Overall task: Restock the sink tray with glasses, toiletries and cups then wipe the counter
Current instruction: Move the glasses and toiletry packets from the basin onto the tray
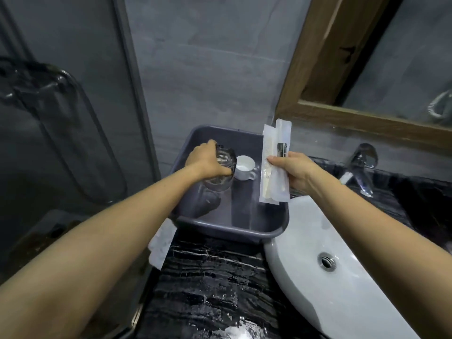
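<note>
A dark grey tray [244, 231] stands on the black marble counter [208, 277], left of the sink. My left hand [203, 160] grips a clear glass [220, 170] held above the tray's left side. A second glass [208, 201] appears to stand in the tray just below it, dim and hard to make out. A white cup [244, 167] with a handle sits at the tray's back. My right hand [296, 172] holds several white wrapped toiletry packets [274, 165], including a comb, upright over the tray's right edge.
A white basin [318, 277] with a metal drain lies to the right, with a chrome tap [362, 165] behind it. A white cloth [161, 243] hangs at the counter's left edge beside the tray. A wood-framed mirror [367, 113] is above; a glass shower door is on the left.
</note>
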Tool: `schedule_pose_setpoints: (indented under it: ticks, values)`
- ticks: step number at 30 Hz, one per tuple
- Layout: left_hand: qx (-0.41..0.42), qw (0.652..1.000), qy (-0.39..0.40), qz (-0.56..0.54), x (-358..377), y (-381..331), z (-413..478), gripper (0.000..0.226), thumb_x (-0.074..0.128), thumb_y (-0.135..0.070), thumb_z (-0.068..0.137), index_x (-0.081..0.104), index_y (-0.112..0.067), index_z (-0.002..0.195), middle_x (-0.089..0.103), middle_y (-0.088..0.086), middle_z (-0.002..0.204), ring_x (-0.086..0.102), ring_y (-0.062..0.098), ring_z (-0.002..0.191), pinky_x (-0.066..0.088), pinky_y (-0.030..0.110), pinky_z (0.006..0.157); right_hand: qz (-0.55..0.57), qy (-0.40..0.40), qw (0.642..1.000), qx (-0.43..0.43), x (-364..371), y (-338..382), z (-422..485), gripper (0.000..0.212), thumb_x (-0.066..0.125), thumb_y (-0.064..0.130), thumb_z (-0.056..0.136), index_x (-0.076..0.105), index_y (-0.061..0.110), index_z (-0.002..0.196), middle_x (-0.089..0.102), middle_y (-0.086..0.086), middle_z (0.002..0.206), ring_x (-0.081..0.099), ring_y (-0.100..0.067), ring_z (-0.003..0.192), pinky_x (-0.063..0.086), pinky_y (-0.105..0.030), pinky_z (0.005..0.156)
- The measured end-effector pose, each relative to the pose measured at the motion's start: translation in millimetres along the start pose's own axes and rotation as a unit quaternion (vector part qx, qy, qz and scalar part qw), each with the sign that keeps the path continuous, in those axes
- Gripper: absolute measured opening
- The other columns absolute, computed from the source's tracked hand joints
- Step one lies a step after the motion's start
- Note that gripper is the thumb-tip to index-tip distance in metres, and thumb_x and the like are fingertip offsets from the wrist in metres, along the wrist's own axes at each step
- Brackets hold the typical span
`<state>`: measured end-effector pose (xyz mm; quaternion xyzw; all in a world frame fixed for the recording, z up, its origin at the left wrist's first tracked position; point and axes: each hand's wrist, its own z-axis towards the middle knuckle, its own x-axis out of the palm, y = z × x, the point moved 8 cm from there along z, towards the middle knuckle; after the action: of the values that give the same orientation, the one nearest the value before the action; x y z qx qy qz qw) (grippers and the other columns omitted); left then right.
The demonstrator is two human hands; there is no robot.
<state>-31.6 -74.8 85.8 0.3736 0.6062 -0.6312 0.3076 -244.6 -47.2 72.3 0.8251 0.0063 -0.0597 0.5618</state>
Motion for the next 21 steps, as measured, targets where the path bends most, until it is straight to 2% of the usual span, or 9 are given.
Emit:
schedule_pose_setpoints:
  ticks: [3, 6, 9, 11, 13, 15, 18, 21]
  values:
    - [0.025, 0.999, -0.016, -0.019, -12.7, -29.1, -7.6, 0.071, 0.076, -0.039, 0.056, 0.05, -0.013, 0.117, 0.064, 0.005, 0.114, 0.06, 0.026, 0.103, 0.051, 0.035, 0.079, -0.014, -0.03, 0.999, -0.02, -27.8, 9.9, -23.2, 0.01, 0.063, 0.01, 0.087, 0.062, 0.007, 0.096, 0.069, -0.011, 0.095, 0.066, -0.026, 0.081, 0.053, -0.041, 0.081]
    - [0.054, 0.998, -0.012, -0.032, -13.8, -64.4, -17.8, 0.067, 0.074, -0.039, 0.055, 0.052, -0.015, 0.114, 0.065, 0.003, 0.112, 0.06, 0.025, 0.101, 0.053, 0.038, 0.082, -0.026, -0.059, 0.998, -0.025, -57.1, 11.7, -48.9, 0.007, 0.061, 0.014, 0.088, 0.062, 0.01, 0.094, 0.069, -0.009, 0.088, 0.066, -0.027, 0.08, 0.053, -0.043, 0.085]
    - [0.092, 0.995, -0.004, -0.038, -9.2, -103.4, -29.8, 0.063, 0.072, -0.037, 0.056, 0.053, -0.016, 0.112, 0.066, 0.003, 0.108, 0.061, 0.026, 0.098, 0.05, 0.034, 0.074, -0.03, -0.094, 0.994, -0.039, -88.6, 13.8, -73.1, 0.011, 0.058, 0.012, 0.09, 0.061, 0.008, 0.1, 0.067, -0.007, 0.085, 0.065, -0.022, 0.074, 0.053, -0.039, 0.079]
    - [0.115, 0.993, 0.004, -0.036, -5.1, -129.9, -38.1, 0.059, 0.071, -0.035, 0.058, 0.053, -0.015, 0.111, 0.066, 0.004, 0.105, 0.06, 0.026, 0.092, 0.045, 0.032, 0.067, -0.034, -0.112, 0.992, -0.048, -110.0, 16.2, -89.2, 0.014, 0.057, 0.011, 0.091, 0.059, 0.006, 0.104, 0.066, -0.009, 0.09, 0.064, -0.023, 0.077, 0.052, -0.039, 0.078]
    - [0.132, 0.991, 0.015, -0.032, -0.2, -154.7, -46.2, 0.061, 0.071, -0.035, 0.061, 0.051, -0.014, 0.114, 0.064, 0.005, 0.106, 0.058, 0.024, 0.088, 0.045, 0.032, 0.065, -0.044, -0.126, 0.99, -0.044, -130.0, 16.3, -104.0, 0.015, 0.057, 0.012, 0.091, 0.058, 0.005, 0.104, 0.066, -0.01, 0.092, 0.064, -0.027, 0.083, 0.052, -0.042, 0.084]
    - [0.152, 0.988, 0.025, -0.025, 7.6, -181.9, -54.5, 0.068, 0.071, -0.038, 0.063, 0.048, -0.013, 0.121, 0.061, 0.005, 0.111, 0.056, 0.023, 0.09, 0.049, 0.035, 0.069, -0.053, -0.141, 0.988, -0.043, -153.5, 13.7, -120.1, 0.011, 0.058, 0.012, 0.09, 0.061, 0.006, 0.098, 0.066, -0.011, 0.088, 0.063, -0.028, 0.079, 0.052, -0.043, 0.085]
    - [0.18, 0.983, 0.032, -0.011, 21.8, -223.6, -65.0, 0.077, 0.071, -0.041, 0.064, 0.042, -0.013, 0.13, 0.058, 0.004, 0.115, 0.052, 0.019, 0.091, 0.045, 0.034, 0.069, -0.061, -0.169, 0.982, -0.051, -192.2, 6.4, -141.8, 0.005, 0.061, 0.011, 0.087, 0.063, 0.008, 0.089, 0.066, -0.01, 0.083, 0.062, -0.026, 0.072, 0.052, -0.038, 0.078]
    - [0.205, 0.978, 0.033, -0.001, 40.6, -266.7, -77.1, 0.076, 0.069, -0.041, 0.064, 0.042, -0.013, 0.13, 0.057, 0.0, 0.103, 0.05, 0.018, 0.089, 0.044, 0.032, 0.069, -0.061, -0.205, 0.975, -0.059, -236.6, -3.7, -162.4, 0.002, 0.063, 0.011, 0.085, 0.065, 0.011, 0.086, 0.067, -0.006, 0.077, 0.062, -0.021, 0.064, 0.051, -0.029, 0.061]
